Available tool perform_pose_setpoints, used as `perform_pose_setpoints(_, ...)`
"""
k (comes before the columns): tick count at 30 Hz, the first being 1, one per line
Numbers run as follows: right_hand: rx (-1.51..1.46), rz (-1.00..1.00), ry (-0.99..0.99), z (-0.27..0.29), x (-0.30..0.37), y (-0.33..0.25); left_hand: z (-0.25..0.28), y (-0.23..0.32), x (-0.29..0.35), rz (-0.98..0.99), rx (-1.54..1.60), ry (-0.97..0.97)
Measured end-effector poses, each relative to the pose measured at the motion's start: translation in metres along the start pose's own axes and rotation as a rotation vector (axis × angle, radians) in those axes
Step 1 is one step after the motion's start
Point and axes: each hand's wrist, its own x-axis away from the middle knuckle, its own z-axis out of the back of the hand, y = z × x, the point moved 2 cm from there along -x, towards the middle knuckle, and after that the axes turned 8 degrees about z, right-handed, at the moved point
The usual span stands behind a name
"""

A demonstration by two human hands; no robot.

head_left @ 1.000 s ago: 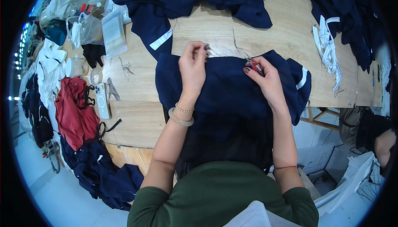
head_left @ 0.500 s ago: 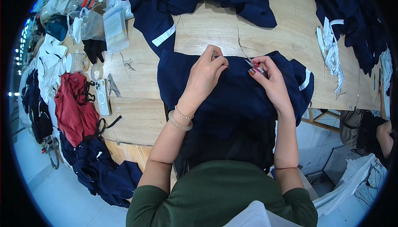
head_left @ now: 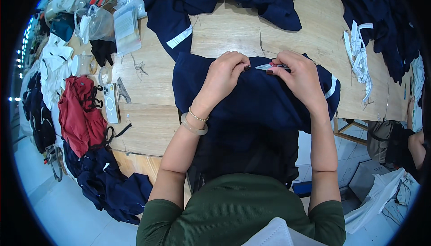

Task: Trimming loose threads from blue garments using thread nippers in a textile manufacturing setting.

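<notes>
My right hand [head_left: 296,73] has turned, swinging the snips [head_left: 264,66] leftward. Over the table [head_left: 224,32]'s near edge lies the navy garment [head_left: 256,95]. My left hand [head_left: 224,73] bunches its fingertips at the cloth's top; on what, I can't tell. My right grips the snips.

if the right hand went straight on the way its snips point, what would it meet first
Probably the left hand: the snips in the right hand point leftward at it, with a small gap between. Depth is unclear, though, and the navy fabric close below might be brushed first.
</notes>
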Motion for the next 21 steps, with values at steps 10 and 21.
perform_pose_setpoints(10, 0.112, 0.062, -0.068, -0.005, -0.008, -0.004, -0.001, -0.001, 0.001, 0.027, 0.016, -0.011)
perform_pose_setpoints(21, 0.107, 0.059, -0.120, -0.006, -0.010, -0.011, -0.001, -0.002, 0.002, 0.064, 0.065, -0.015)
